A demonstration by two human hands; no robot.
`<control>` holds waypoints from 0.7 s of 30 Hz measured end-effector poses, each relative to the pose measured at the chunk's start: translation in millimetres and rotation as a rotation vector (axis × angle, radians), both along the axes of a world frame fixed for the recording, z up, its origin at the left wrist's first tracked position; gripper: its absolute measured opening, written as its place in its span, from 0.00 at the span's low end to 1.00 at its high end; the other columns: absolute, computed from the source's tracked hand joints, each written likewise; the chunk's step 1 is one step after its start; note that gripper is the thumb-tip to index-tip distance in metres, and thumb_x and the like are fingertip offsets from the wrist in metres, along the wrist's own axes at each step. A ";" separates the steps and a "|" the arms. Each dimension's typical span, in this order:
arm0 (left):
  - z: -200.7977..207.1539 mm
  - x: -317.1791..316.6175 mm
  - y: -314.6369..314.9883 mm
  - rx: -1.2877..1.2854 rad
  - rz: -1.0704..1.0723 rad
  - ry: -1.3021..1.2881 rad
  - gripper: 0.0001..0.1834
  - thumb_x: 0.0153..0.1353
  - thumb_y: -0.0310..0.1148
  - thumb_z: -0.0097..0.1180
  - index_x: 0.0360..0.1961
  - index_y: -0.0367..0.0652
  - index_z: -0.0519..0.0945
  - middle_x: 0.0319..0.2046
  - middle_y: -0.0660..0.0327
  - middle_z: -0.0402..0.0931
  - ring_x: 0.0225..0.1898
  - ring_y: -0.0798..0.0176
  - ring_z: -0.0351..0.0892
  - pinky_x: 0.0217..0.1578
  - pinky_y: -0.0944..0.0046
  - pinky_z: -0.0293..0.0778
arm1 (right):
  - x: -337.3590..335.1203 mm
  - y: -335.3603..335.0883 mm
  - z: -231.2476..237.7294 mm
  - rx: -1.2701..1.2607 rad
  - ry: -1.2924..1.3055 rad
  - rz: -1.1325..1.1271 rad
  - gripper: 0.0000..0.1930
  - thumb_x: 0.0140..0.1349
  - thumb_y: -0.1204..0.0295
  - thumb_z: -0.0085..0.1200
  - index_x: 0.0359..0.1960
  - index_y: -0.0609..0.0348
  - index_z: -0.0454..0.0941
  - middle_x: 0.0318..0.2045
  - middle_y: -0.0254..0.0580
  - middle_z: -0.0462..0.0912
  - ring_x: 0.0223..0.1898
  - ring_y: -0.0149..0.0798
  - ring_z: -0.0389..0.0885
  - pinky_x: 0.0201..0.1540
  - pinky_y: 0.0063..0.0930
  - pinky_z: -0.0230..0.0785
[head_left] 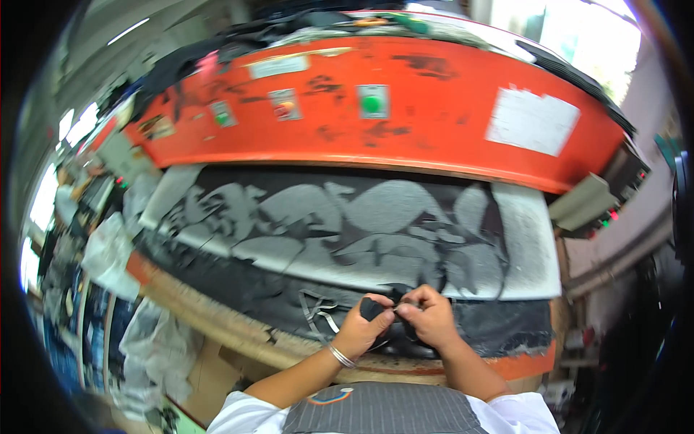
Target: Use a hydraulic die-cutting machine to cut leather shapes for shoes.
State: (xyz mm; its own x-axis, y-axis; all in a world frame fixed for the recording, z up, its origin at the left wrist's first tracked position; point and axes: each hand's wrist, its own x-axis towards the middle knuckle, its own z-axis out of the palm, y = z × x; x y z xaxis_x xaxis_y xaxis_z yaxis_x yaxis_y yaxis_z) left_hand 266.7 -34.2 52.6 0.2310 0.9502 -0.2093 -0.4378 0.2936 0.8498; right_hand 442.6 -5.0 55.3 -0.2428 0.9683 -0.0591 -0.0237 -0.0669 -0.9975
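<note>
My left hand [359, 330] and my right hand [431, 318] meet over the front edge of the work surface, with fingers pinched together. Between them they grip a small black piece of material [371, 309], its exact kind blurred. Beside my left hand lies a thin metal outline shape [316, 312], perhaps a cutting die, on black sheet material [499, 329]. Beyond the hands, a white cutting board [531, 242] carries a dark sheet [289, 173] with large curved cut-outs, through which a grey-white surface shows.
A wide red machine beam [325, 134] with a green button [372, 104] spans the board's far side. Dark materials [195, 58] lie on top of it. Plastic bags [112, 253] are at the left. A control box [589, 202] stands at the right. Another person [66, 202] is far left.
</note>
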 end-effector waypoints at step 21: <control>-54.1 -119.4 -229.5 0.127 0.726 0.097 0.12 0.62 0.38 0.62 0.38 0.41 0.79 0.29 0.66 0.76 0.30 0.76 0.72 0.32 0.70 0.70 | -180.7 -123.9 9.1 0.752 -0.480 0.215 0.10 0.56 0.73 0.62 0.23 0.67 0.75 0.30 0.42 0.74 0.32 0.39 0.72 0.38 0.30 0.65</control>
State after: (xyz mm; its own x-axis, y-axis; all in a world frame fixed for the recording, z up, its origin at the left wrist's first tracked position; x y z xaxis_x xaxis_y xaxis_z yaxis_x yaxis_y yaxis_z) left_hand 147.2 -263.7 -1.5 -0.4786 0.8748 -0.0756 -0.4058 -0.1441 0.9025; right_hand 261.9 -128.8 64.4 -0.5343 0.7293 0.4274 0.3422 0.6489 -0.6795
